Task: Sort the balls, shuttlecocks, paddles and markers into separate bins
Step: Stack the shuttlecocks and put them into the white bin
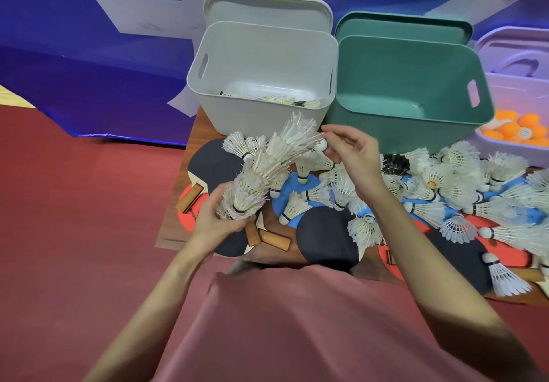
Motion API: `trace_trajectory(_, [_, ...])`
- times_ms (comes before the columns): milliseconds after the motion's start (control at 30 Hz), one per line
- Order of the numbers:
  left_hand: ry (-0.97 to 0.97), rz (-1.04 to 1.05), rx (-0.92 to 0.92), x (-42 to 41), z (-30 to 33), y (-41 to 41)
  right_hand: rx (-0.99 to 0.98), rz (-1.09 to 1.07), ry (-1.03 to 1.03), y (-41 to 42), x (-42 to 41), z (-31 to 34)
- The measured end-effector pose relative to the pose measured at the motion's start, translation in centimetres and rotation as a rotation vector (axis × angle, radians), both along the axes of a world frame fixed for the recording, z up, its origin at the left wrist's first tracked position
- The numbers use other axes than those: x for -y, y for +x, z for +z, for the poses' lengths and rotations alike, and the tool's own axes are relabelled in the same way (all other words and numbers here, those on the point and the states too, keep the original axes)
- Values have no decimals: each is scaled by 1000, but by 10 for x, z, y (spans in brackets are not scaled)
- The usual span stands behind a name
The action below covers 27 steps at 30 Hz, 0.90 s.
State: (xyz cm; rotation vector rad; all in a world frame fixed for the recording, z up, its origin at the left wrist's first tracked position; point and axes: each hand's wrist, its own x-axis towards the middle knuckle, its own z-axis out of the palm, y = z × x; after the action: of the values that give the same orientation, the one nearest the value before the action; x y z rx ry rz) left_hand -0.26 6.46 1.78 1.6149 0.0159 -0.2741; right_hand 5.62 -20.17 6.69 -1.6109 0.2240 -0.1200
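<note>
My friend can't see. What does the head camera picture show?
Two hands build a stack of shuttlecocks: the left hand holds its base, the right hand adds one at the top. Behind stand a grey bin and an empty green bin.

The left hand (214, 223) gripped a nested shuttlecock stack (269, 164); the right hand (355, 156) pinched its top end, near the grey bin (261, 63).

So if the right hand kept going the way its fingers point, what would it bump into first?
Probably the feathery top of the shuttlecock stack held by the left hand. The right hand points left at it, though depth is unclear.
</note>
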Motion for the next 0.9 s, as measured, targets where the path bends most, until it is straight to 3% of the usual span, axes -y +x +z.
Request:
trace_trajectory(133, [-18, 13, -10, 1, 1, 0, -85, -54, -150, -3, 7, -22])
trace_trajectory(267, [-6, 11, -24, -1, -1, 0, -325, 283, -531, -17, -2, -68])
trace_trajectory(400, [8, 12, -25, -2, -2, -1, -359, 462, -728, -26, -20, -96])
trace_trajectory(667, [-23, 44, -60, -6, -3, -4, -413, 458, -697, -24, -32, -116])
trace_trajectory(800, [-8, 8, -61, -9, -3, 1, -388, 355, -452, -25, -24, -97])
trace_trajectory(900, [-7, 4, -53, -10, 0, 7, -256, 74, -241, -17, -9, -70])
